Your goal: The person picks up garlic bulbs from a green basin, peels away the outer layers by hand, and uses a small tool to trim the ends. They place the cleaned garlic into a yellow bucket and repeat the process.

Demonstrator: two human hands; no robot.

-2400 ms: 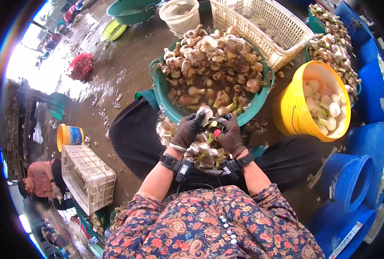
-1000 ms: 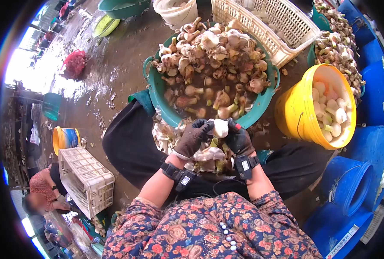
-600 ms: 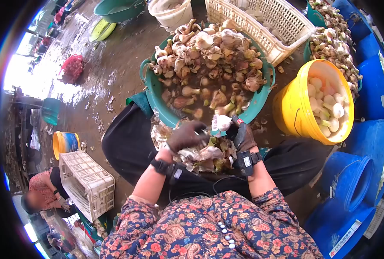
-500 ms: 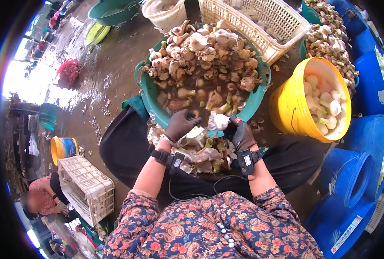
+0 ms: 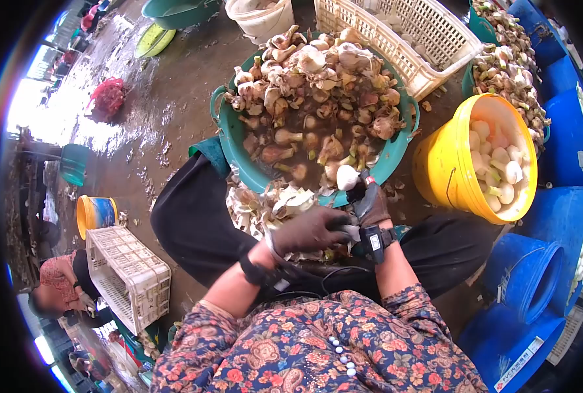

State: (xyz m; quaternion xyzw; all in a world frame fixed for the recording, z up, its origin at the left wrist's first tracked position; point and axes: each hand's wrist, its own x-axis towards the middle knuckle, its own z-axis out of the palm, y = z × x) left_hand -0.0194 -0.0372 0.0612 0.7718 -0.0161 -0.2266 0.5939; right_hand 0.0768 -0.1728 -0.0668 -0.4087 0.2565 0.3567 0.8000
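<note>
My right hand (image 5: 371, 208), in a dark glove, is closed on a smooth white garlic bulb (image 5: 347, 177) at the near rim of a green tub (image 5: 237, 171). A bit of red shows at its fingers. My left hand (image 5: 309, 230), also gloved, is lower and nearer my body, beside the right wrist. Its fingers are curled by a pale scrap that looks like garlic skin (image 5: 351, 232); blur hides the exact hold. Unpeeled garlic bulbs (image 5: 327, 72) are heaped in the tub, the nearer ones lying in brown water. Loose peelings (image 5: 245, 208) lie between my legs.
Right of the tub, a tilted yellow bucket (image 5: 445, 157) holds peeled bulbs. Blue buckets (image 5: 517, 272) stand farther right. A cream crate (image 5: 370, 33) and white bucket (image 5: 260, 23) stand behind the tub. At left are another crate (image 5: 131, 275) and a seated person (image 5: 62, 281).
My left hand has moved from the tub's rim down and right, toward my body. The bulb in my right hand now looks whiter and smoother and has shifted slightly up and right.
</note>
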